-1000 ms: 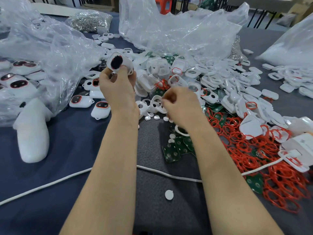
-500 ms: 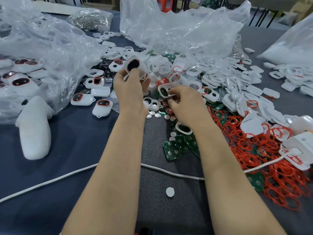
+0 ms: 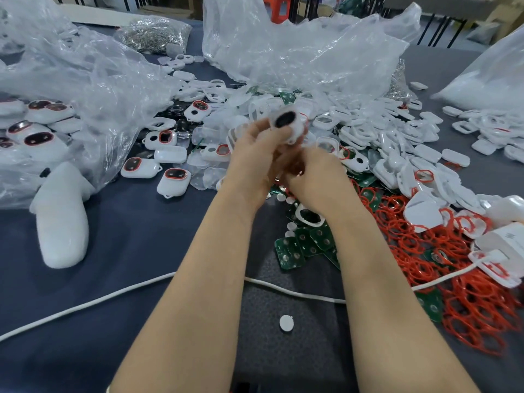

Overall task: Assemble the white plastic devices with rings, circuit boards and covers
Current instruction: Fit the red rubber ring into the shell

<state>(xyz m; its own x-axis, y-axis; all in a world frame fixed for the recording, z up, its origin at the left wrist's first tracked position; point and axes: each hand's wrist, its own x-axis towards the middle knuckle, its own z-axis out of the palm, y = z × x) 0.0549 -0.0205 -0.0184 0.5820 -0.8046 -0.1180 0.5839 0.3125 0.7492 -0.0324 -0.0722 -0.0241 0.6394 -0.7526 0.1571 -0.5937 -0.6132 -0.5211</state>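
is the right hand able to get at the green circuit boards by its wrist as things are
Probably yes: the green circuit boards lie uncovered beside its wrist. But the right hand is curled in against the white shell the left hand grips, so it would have to come away first.

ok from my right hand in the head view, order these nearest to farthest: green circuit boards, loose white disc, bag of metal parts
1. green circuit boards, just below the right hand
2. loose white disc, lying alone lower down, near bottom centre
3. bag of metal parts, far back on the left
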